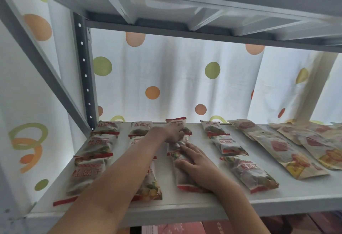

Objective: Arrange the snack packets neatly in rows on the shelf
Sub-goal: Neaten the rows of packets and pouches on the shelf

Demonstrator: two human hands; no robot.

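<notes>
Left hand [174,132] grips the rear snack packet [178,123]. Right hand [196,165], fingers spread, presses flat on the front snack packet [182,180] just below it.

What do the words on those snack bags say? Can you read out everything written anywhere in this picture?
"桂圆干" in red: on the white snack packets, clearest on the front-left one, also on others in those rows.
Brown packets at right: red and yellow printing, too blurred to read.
Boxes below the shelf: markings too small to read.
Polka-dot curtain: no text.
</notes>
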